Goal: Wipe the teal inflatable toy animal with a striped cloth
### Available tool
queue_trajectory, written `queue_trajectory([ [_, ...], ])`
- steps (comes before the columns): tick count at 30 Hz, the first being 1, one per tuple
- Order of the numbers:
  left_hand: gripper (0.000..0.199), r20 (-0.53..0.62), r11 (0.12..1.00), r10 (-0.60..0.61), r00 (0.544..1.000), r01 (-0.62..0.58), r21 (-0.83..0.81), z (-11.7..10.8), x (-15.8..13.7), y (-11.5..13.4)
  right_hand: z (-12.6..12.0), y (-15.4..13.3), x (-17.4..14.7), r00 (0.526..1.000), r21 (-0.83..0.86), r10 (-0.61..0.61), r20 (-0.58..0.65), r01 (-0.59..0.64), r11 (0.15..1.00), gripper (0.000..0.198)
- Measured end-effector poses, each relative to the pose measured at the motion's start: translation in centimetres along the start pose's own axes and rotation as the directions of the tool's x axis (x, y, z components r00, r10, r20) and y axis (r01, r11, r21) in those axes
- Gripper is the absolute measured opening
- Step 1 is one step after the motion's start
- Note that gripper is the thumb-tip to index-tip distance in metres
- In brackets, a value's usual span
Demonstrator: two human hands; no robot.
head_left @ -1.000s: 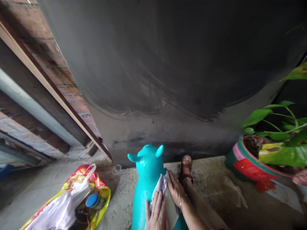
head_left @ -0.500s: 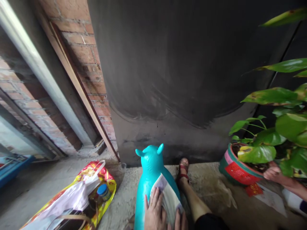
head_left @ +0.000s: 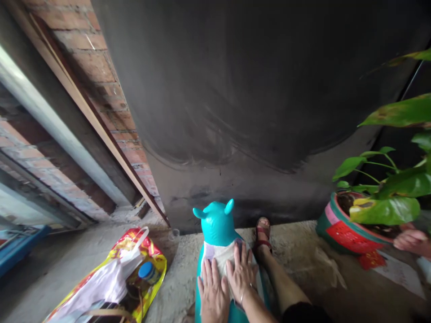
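A glossy turquoise inflatable animal toy (head_left: 218, 224) with two small ears stands in front of me, its head toward the dark wall. Over its back lies a pale cloth (head_left: 222, 255) with light purple corners. My left hand (head_left: 213, 287) rests flat on the left part of the cloth, fingers stretched out. Beside it, my right hand (head_left: 241, 273) lies on the right part with fingers spread, a thin bracelet at the wrist. Both palms face down, and the hands hide the cloth's middle and lower parts.
A yellow and red bag (head_left: 153, 269) holds a white plastic bag (head_left: 111, 280) and a blue-lidded jar (head_left: 147, 271). My sandalled foot (head_left: 263, 231) is right of the toy. Another person's hand (head_left: 409, 240) touches the potted plant's pot (head_left: 336, 229). A dark panel (head_left: 235, 112) stands ahead.
The cloth, earlier slanted on the toy's right side, now lies spread across its back. My right hand has moved up and forward onto it; my left hand has flattened. The view has shifted slightly.
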State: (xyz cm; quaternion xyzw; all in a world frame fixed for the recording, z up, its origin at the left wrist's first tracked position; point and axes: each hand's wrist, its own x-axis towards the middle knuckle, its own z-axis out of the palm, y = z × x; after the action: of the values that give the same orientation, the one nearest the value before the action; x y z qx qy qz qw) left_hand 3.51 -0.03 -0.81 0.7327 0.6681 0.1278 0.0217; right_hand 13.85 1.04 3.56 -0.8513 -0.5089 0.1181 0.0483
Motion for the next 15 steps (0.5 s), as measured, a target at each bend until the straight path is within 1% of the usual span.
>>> queue_trajectory([
  [2,0.051,0.002,1.0,0.005,1.0,-0.005,-0.002,-0.4,0.7,0.3,-0.6,-0.4,0.9,1.0,0.011,-0.007,0.014,0.007,1.0,0.057],
  [4,0.051,0.02,1.0,0.003,1.0,-0.003,0.01,-0.5,0.8,0.3,-0.8,-0.6,0.8,1.0,0.023,-0.009,-0.001,0.009,1.0,0.057],
  [6,0.051,0.041,0.999,-0.007,0.999,0.006,0.042,-0.4,0.5,0.0,-0.7,-0.5,0.0,1.0,0.036,-0.002,-0.021,0.003,0.999,0.057],
  [8,0.052,0.046,0.997,0.004,0.999,-0.007,0.079,-0.1,-0.5,-0.8,-0.4,0.0,-1.4,0.999,0.037,0.003,-0.036,-0.002,0.999,0.057],
  [11,0.052,0.01,0.994,0.048,0.999,-0.049,0.095,0.8,-3.7,-2.8,1.0,1.9,-5.1,0.997,0.022,-0.026,-0.077,0.028,0.999,0.059],
  [15,0.055,-0.024,0.992,0.111,0.994,-0.109,0.057,3.1,-9.5,-6.5,4.5,5.6,-11.1,0.974,-0.02,-0.191,-0.123,0.19,0.982,0.066],
])
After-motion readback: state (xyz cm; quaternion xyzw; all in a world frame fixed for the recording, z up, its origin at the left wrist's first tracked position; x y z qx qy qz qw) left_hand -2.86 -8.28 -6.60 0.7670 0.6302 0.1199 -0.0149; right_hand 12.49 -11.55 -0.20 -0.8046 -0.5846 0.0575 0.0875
